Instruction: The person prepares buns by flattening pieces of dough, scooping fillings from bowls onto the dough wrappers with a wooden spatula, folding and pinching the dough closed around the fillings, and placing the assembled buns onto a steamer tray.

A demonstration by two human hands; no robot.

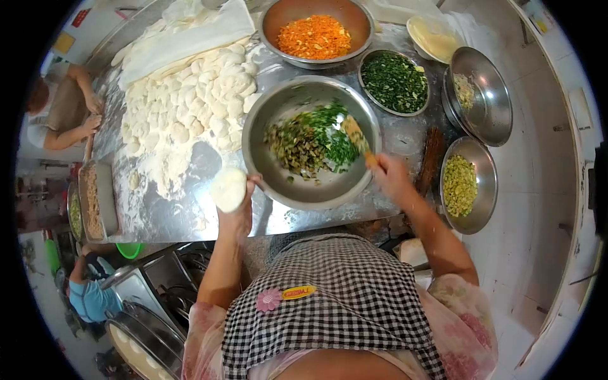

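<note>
A flat round of dough (pixel 228 189) lies on my left hand (pixel 237 218), whose fingers are bent round its right side, beside the large metal bowl (pixel 266 183). That bowl holds chopped green leaves (pixel 339 145) and a brownish-green chopped filling (pixel 294 142). At the bowl's right rim my right hand (pixel 391 177) is closed round the handle of a wooden spatula (pixel 354 134). The spatula's blade is down in the bowl, among the greens, and slightly blurred.
Many floured dough pieces (pixel 183 107) cover the table's left, partly under a white cloth (pixel 190 41). Bowls of orange filling (pixel 315 37), dark greens (pixel 394 82) and yellow-green filling (pixel 460 185) stand around. Two other people (pixel 57 107) (pixel 92 294) are at the left.
</note>
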